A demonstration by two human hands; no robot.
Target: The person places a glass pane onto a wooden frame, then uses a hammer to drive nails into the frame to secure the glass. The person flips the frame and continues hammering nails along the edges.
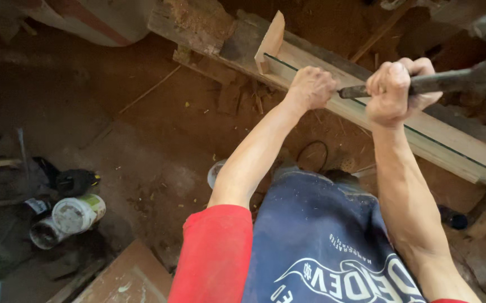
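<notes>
Down to your left on the dirt floor [142, 168] lie two round tubs side by side, both tipped over with their mouths toward you. The nearer white tub [78, 213] carries a wrapped label [93, 203] — pale green and yellow. The grey tub [46, 233] touches it on the lower left; no label shows on it. At the top left a pale sack [94, 19] with a red stripe leans into view — its print cannot be made out.

Your dirt floor [159, 123] carries the long plank [422, 132]; left of the plank lie two white tubs [69, 219] and a board [125, 278].
</notes>
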